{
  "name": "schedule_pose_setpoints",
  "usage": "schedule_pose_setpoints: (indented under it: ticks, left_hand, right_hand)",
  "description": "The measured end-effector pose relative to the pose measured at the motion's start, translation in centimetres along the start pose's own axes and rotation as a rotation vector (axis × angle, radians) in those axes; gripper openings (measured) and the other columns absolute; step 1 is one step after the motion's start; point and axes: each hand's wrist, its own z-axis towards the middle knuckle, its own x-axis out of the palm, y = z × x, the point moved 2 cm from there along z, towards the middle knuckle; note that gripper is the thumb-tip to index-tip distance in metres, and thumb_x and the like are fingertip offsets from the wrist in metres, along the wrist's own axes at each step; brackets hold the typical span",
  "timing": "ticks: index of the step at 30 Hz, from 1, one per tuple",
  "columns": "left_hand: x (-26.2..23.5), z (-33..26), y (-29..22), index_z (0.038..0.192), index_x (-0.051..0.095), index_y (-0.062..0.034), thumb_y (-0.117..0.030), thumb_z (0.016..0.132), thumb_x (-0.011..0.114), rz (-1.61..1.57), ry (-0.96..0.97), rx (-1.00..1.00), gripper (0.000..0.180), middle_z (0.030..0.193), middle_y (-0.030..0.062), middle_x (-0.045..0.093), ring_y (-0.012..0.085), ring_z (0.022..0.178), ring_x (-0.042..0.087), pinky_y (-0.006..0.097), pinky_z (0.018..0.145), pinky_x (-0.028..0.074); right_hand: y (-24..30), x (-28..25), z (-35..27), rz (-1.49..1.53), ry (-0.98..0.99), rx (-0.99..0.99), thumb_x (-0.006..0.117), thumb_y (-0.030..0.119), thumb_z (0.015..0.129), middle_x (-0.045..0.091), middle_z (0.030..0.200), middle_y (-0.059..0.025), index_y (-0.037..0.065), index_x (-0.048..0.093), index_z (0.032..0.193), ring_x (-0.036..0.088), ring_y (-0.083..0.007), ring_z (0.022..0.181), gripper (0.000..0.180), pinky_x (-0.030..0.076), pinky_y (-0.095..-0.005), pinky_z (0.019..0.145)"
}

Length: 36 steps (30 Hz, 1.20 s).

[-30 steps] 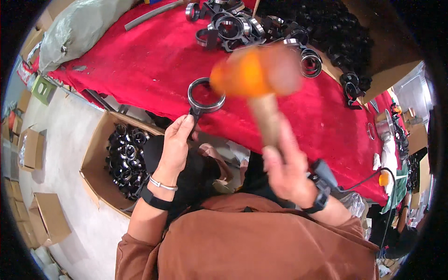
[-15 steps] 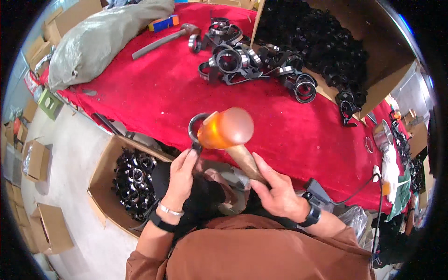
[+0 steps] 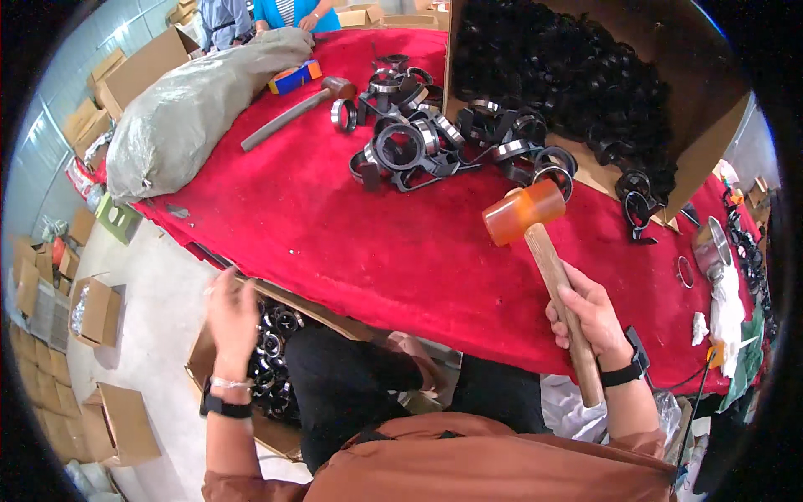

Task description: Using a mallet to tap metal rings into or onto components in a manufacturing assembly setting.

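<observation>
Both hands have moved apart: half a second ago they met over the near edge of the worktop, and now the left hand (image 3: 232, 322) is off to the left above a floor carton (image 3: 199, 356), while the right hand (image 3: 588, 314) has gone to the right with the mallet (image 3: 548, 259). Blurred, the left hand has its fingers loosely parted and seems to hold nothing. The right wraps its fingers round the wooden handle, the orange head raised over the right half of the worktop.

Two striking tools show: this mallet and a grey-handled hammer (image 3: 288, 119) lying toward the far left edge. One blue and orange box (image 3: 294, 77) and one long sack (image 3: 180, 125) lie beside it. Black and silver rings (image 3: 401, 146) form a heap toward the far edge, too tangled to count. One metal cup (image 3: 713, 247) and one thin hoop (image 3: 684, 272) sit near the right edge.

Red cloth covers the worktop (image 3: 360, 243); the floor (image 3: 176, 335) is pale, and two people (image 3: 284, 15) are beyond the far edge.

One large carton (image 3: 711, 109), its mouth facing the worktop, is piled with black parts (image 3: 577, 92); the floor carton, below the near edge, holds more rings.
</observation>
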Motion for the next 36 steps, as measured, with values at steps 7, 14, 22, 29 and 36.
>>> schedule_pose_setpoints:
  ticks: [7,14,22,29,36]
  left_hand:
    - [7.0,4.7,-18.0,0.119,0.048,-0.0119,-0.014,0.068,0.067,0.288,0.112,0.697,0.055,0.122,0.0162,0.041,0.0340,0.106,0.045,0.040,0.088,0.042]
    - [10.4,11.7,-16.3,0.093,0.056,0.0017,-0.013,0.075,0.066,-0.163,0.558,0.146,0.026,0.073,0.0123,0.062,0.0217,0.068,0.063,0.030,0.061,0.052]
    - [8.0,9.3,-11.0,0.098,0.051,0.0050,-0.001,0.087,0.046,-1.558,0.411,-0.571,0.013,0.091,0.0137,0.057,0.0247,0.080,0.061,0.037,0.073,0.054]
    - [3.5,-3.4,-9.3,0.086,0.053,-0.0056,-0.013,0.083,0.061,-1.441,0.394,-0.791,0.011,0.073,0.0022,0.053,0.0141,0.062,0.054,0.027,0.056,0.049]
    - [4.8,-5.9,-8.7,0.072,0.051,-0.0096,-0.020,0.080,0.066,-1.064,0.362,-0.710,0.020,0.062,-0.0006,0.052,0.0092,0.051,0.051,0.023,0.045,0.042]
  right_hand:
    - [-0.5,-1.6,0.7,0.113,0.124,0.110,0.049,0.022,0.090,0.053,0.068,-0.0078,0.014,0.028,0.137,0.052,-0.0145,0.049,0.052,0.045,-0.0269,0.041]
    - [-0.2,-1.4,0.5,0.176,0.175,0.092,0.047,0.020,0.091,0.053,0.068,-0.0083,0.015,0.030,0.136,0.052,-0.0142,0.050,0.049,0.046,-0.0270,0.042]
    - [-0.5,-1.6,1.0,0.137,0.156,0.079,0.045,0.021,0.091,0.054,0.068,-0.0088,0.014,0.031,0.135,0.052,-0.0146,0.049,0.047,0.046,-0.0275,0.042]
    - [-0.3,-1.5,0.5,0.155,0.142,0.090,0.045,0.022,0.091,0.053,0.067,-0.0089,0.014,0.031,0.135,0.052,-0.0154,0.050,0.047,0.046,-0.0287,0.042]
    - [-0.7,-1.5,0.6,0.188,0.151,0.093,0.044,0.021,0.092,0.052,0.067,-0.0097,0.014,0.032,0.135,0.051,-0.0158,0.049,0.045,0.046,-0.0291,0.042]
